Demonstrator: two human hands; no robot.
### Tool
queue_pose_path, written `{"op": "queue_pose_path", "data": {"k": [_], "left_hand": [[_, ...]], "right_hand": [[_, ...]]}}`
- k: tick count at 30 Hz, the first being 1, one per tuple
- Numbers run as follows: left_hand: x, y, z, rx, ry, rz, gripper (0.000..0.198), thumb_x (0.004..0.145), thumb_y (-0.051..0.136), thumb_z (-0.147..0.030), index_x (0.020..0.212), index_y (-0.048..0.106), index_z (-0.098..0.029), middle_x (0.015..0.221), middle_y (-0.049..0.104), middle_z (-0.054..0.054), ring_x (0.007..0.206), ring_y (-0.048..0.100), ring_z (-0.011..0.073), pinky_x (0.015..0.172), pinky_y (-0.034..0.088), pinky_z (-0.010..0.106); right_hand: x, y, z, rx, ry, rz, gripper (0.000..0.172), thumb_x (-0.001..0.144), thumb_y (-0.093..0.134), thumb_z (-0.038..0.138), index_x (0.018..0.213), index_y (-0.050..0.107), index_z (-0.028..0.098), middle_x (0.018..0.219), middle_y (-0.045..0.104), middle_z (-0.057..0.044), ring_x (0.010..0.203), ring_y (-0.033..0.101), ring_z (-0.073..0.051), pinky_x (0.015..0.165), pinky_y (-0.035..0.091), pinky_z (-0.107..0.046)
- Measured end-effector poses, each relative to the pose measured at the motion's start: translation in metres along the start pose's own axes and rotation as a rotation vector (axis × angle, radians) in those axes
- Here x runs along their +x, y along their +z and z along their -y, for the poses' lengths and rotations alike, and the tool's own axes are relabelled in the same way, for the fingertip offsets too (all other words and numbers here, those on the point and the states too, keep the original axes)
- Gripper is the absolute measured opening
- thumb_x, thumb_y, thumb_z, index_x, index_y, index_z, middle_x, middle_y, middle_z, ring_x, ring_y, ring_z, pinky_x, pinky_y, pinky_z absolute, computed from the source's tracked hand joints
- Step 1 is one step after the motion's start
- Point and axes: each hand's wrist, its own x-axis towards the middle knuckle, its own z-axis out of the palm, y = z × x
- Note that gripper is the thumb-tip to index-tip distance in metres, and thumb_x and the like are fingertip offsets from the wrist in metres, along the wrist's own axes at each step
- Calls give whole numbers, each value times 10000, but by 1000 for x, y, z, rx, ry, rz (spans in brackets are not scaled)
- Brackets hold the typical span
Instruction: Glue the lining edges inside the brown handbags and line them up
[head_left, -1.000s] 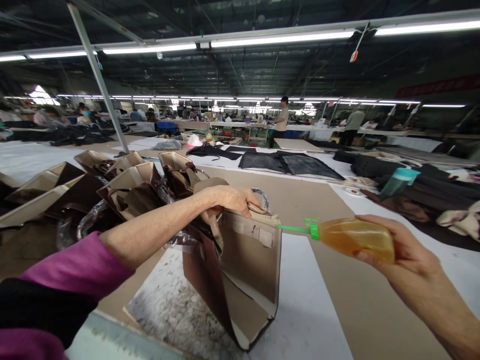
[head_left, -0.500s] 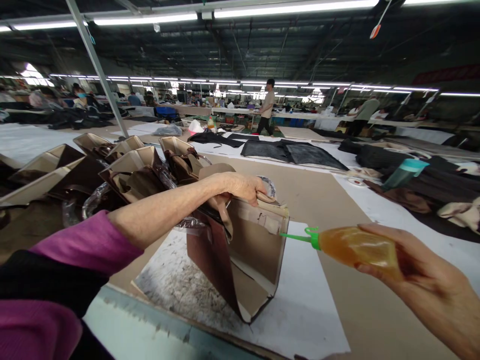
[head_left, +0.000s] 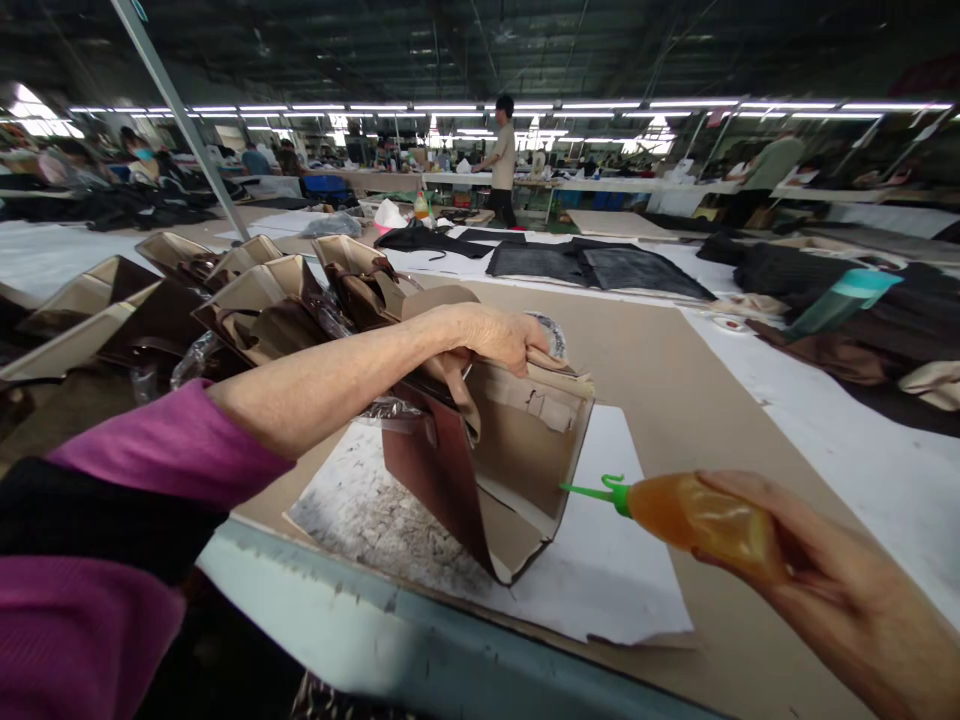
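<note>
My left hand (head_left: 501,338) grips the top edge of a brown bag shell (head_left: 517,470) that stands open on a stained white sheet (head_left: 615,590). The shell's tan lining faces me, with a small flap near its top. My right hand (head_left: 817,585) holds an amber squeeze bottle (head_left: 694,515) on its side. Its green nozzle (head_left: 592,491) points left, with the tip close to the lower right edge of the shell. My left arm wears a magenta sleeve (head_left: 150,480).
Several more brown bag shells (head_left: 247,300) lie in a row to the left. Black panels (head_left: 600,270) and dark fabric piles (head_left: 862,320) cover the far side, beside a teal-capped bottle (head_left: 840,300). The table's pale blue edge (head_left: 390,640) runs below. People stand at distant tables.
My view has tilted downward, so everything sits higher in frame. The bottle's nozzle has dropped from the shell's top right corner to its lower right edge. My left hand keeps its grip.
</note>
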Motion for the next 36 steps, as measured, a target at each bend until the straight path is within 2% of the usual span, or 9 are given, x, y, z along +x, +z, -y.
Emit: {"op": "queue_pose_path", "data": {"k": [4,10,14,18,21,24,28,33,36], "left_hand": [[1,1,-1,-10,-20,9,462,763,613,-180,1224,628,-193,923,683,1,869,580,170,808,448,249],[-5,10,-12,69,1,-49,385,808,580,-133,1181,656,-192,873,686,-5,792,574,141,700,421,203],[-16,16,-25,173,25,-85,476,799,528,-43,1224,639,-227,930,701,0,788,588,134,677,410,199],[-30,13,-28,297,41,-182,522,769,510,-18,1187,656,-293,919,698,-14,784,585,141,639,383,212],[-38,4,-31,379,82,-232,504,753,504,-9,1123,680,-303,847,689,-18,721,575,139,579,343,228],[-37,2,-33,476,49,-276,496,731,511,-10,1100,681,-293,820,687,-2,704,595,149,556,324,236],[-27,22,-25,577,23,-357,353,747,489,-13,979,662,-216,804,691,45,743,649,206,556,346,265],[-22,67,-9,545,0,-350,292,732,521,-33,959,618,-190,841,692,71,809,669,257,571,388,288],[-26,86,-4,515,-33,-356,267,753,540,-55,978,603,-184,842,677,67,820,664,269,587,411,298]], "right_hand": [[-20,10,-8,23,29,72,269,954,517,499,1171,590,358,1040,711,16,828,709,-192,635,558,-168],[-49,35,-23,153,232,167,329,877,618,444,1183,618,322,1108,688,-23,900,683,-251,737,574,-288],[-53,45,-26,242,370,123,420,778,693,536,1108,673,277,1051,703,-60,876,679,-294,740,580,-364],[-50,50,-32,452,604,90,577,688,785,544,1140,637,219,1072,690,-100,918,672,-305,779,585,-374],[-44,55,-39,648,757,-7,634,672,813,521,1180,594,210,1073,687,-108,927,669,-310,743,603,-367],[-34,65,-46,817,802,-118,591,701,797,523,1161,591,215,1092,681,-105,955,660,-309,758,603,-374],[-24,85,-53,915,790,-166,509,737,780,511,1113,596,221,1114,675,-94,995,652,-298,828,579,-397],[-22,108,-66,833,781,-193,546,713,799,518,1103,581,204,1080,673,-89,968,648,-299,822,573,-431],[-22,115,-72,748,783,-199,567,667,826,514,1070,590,192,1001,677,-74,902,643,-280,795,567,-403]]}}
